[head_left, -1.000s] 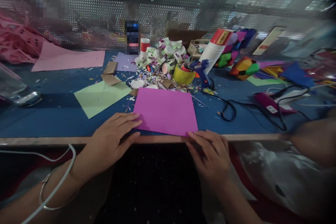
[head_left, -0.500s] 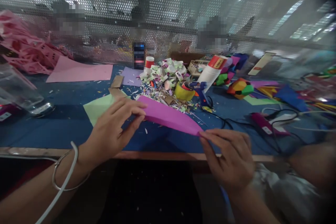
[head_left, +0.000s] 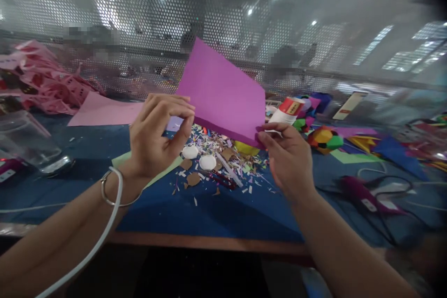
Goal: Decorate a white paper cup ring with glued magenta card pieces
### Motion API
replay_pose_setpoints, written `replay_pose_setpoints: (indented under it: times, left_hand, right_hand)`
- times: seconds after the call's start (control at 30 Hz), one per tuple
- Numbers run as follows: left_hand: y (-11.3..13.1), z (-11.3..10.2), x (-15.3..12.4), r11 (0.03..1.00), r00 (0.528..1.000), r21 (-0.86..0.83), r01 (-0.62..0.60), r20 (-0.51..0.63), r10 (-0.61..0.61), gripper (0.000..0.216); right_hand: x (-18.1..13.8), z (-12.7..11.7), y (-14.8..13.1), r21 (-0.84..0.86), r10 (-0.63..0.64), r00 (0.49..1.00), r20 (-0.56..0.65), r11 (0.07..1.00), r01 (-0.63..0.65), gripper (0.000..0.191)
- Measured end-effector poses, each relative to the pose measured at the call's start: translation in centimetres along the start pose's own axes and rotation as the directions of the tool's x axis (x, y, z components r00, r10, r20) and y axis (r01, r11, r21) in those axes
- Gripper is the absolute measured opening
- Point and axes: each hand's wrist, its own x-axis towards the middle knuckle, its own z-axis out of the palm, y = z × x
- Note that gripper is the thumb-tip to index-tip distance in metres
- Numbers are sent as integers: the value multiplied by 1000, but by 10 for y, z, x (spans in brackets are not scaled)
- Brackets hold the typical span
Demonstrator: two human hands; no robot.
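A magenta paper sheet is held up in the air above the blue table, tilted back so its face looks at me. My left hand pinches its lower left corner between thumb and fingers. My right hand pinches the lower right corner. A bangle and a white cable lie over my left wrist.
Under the sheet lie paper scraps, two white discs and brown card bits. A light green sheet, a pink sheet, a clear jar, a glue bottle, folded paper shapes and a magenta tool with black cords surround it. Perforated metal screen behind.
The magenta sheet lay flat at the table's front edge; both hands took its near corners and lifted it up and away from the table. The camera tilted upward.
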Motion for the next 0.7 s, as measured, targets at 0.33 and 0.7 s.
replay_pose_setpoints:
  times: [0.33,0.7]
  left_hand:
    - [-27,32,-34,476,596,-685,552,-76,-800,42]
    - [-6,55,-56,-288,104,-527,799,593,-798,13]
  right_hand:
    - [9,28,27,-159,-85,996,37,983,89,15]
    - [-13,34,27,-339,-245,945,217,889,308,5]
